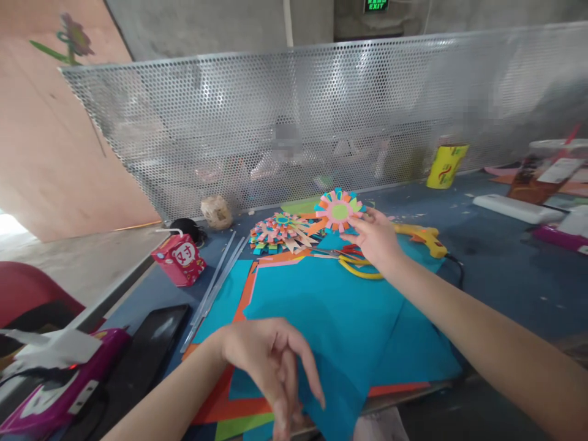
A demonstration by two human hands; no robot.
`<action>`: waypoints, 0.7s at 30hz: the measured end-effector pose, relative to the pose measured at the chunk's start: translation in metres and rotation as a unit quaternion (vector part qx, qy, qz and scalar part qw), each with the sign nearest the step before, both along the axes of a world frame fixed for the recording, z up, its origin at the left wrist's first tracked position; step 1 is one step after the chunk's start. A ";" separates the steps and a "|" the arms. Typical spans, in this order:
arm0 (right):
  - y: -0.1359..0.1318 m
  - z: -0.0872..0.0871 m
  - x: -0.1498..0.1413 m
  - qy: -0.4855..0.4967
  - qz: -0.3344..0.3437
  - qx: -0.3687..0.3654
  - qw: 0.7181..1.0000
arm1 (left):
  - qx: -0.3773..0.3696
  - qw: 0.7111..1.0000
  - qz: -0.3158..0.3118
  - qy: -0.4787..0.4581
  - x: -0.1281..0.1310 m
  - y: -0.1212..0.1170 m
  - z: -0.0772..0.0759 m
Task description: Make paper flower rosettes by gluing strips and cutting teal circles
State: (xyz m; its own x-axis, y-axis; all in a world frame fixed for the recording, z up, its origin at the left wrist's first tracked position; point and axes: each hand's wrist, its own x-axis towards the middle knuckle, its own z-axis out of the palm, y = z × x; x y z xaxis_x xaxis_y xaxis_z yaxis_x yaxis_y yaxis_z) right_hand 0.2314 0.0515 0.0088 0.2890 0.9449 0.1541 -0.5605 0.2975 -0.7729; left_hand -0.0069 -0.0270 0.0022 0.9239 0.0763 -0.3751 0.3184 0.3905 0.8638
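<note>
In the head view, your right hand [377, 237] pinches a paper rosette [340, 212] near the blue paper's [321, 300] far edge; your left hand [271, 360], fingers loosely parted, hangs over the blue paper's near part.

Fingers of the right hand [374, 237] cover a bit of the rim of the paper flower [339, 211], while beneath them part of the scissors [362, 274] is hidden. Just past that hand, one end of the glue gun [429, 240] disappears — its nozzle can't be made out. Left of the other hand's fingers, the power strip [110, 355] is cut off; far right of the flower-holding fingers, so is the drink cup [535, 180]. Beyond them, shapes behind the mesh screen [257, 104] blur.
</note>
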 end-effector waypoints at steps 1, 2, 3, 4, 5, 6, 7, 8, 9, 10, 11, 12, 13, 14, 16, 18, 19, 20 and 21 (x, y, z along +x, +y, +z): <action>-0.002 0.001 -0.002 0.002 0.016 -0.002 1.000 | 0.029 0.997 0.066 -0.027 0.002 0.002 -0.002; -0.005 0.001 -0.005 0.003 0.037 -0.006 0.999 | 0.066 0.984 0.156 -0.058 0.004 0.005 -0.005; -0.009 0.002 -0.009 0.004 0.060 -0.009 0.998 | 0.107 0.958 0.252 -0.078 0.007 0.009 -0.008; -0.013 0.002 -0.014 0.005 0.083 -0.013 0.996 | 0.132 0.921 0.356 -0.092 0.010 0.014 -0.011; -0.017 0.002 -0.020 0.007 0.104 -0.017 0.994 | 0.131 0.881 0.446 -0.092 0.013 0.018 -0.014; -0.022 0.001 -0.025 0.009 0.125 -0.022 0.992 | 0.114 0.846 0.514 -0.083 0.016 0.022 -0.016; -0.026 0.000 -0.030 0.012 0.145 -0.027 0.989 | 0.103 0.818 0.559 -0.085 0.017 0.024 -0.018; -0.030 -0.001 -0.035 0.015 0.164 -0.030 0.986 | 0.095 0.801 0.584 -0.089 0.019 0.026 -0.019; -0.033 -0.003 -0.040 0.014 0.180 -0.032 0.983 | 0.093 0.791 0.596 -0.103 0.020 0.026 -0.019; -0.036 -0.004 -0.044 0.011 0.191 -0.033 0.981 | 0.098 0.785 0.599 -0.123 0.022 0.025 -0.019; -0.038 -0.005 -0.047 0.006 0.196 -0.033 0.980 | 0.104 0.780 0.602 -0.138 0.023 0.024 -0.019; -0.040 -0.007 -0.050 0.001 0.196 -0.034 0.980 | 0.112 0.770 0.611 -0.147 0.025 0.023 -0.018; -0.042 -0.008 -0.052 -0.004 0.194 -0.036 0.980 | 0.116 0.756 0.627 -0.147 0.027 0.021 -0.018; -0.043 -0.008 -0.054 -0.009 0.192 -0.040 0.980 | 0.119 0.742 0.645 -0.139 0.029 0.021 -0.017; -0.044 -0.009 -0.057 -0.014 0.194 -0.044 0.980 | 0.121 0.719 0.675 -0.110 0.031 0.020 -0.017; -0.045 -0.009 -0.058 -0.014 0.197 -0.042 0.979 | 0.125 0.716 0.681 -0.087 0.032 0.021 -0.016; -0.045 -0.009 -0.058 -0.012 0.196 -0.042 0.980 | 0.130 0.722 0.675 -0.081 0.032 0.021 -0.016; -0.045 -0.008 -0.058 -0.009 0.193 -0.043 0.980 | 0.135 0.726 0.670 -0.079 0.032 0.022 -0.016; -0.045 -0.008 -0.058 -0.007 0.190 -0.047 0.981 | 0.139 0.730 0.665 -0.080 0.031 0.022 -0.016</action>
State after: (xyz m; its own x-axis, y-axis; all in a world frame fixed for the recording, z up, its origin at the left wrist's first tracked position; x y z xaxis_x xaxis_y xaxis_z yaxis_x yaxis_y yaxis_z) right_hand 0.1737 0.0064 0.0004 -0.0875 0.9942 0.0623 -0.6057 -0.0034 -0.7956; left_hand 0.0245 -0.0054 -0.0140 -0.0053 0.9975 -0.0709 -0.2957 0.0661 0.9530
